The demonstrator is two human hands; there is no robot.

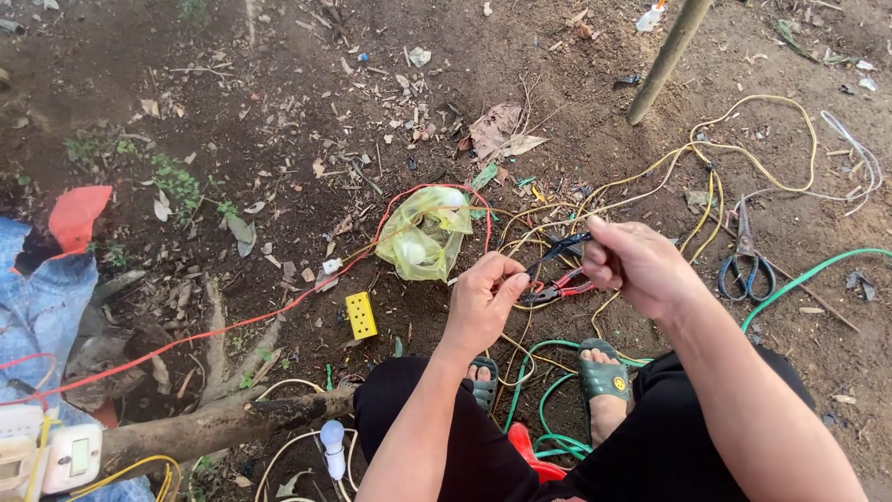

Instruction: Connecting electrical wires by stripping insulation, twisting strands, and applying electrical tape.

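I squat on bare dirt, and both hands work on a wire over my knees. My left hand (485, 296) pinches a thin wire between thumb and fingers. My right hand (632, 265) grips a dark tool or strip (564, 247) whose tip points left toward the wire. Red-handled pliers (557, 288) lie on the ground just below the hands, among tangled yellow wires (692, 153). A green cable (544, 409) loops around my sandalled feet.
A yellow socket block (360, 315) and a yellow plastic bag (424, 237) lie left of the hands. Scissors (746, 270) rest to the right. A red wire (232, 323) runs left toward white switch boxes (56, 455). A log (214, 423) and a bulb (333, 444) are near my left knee.
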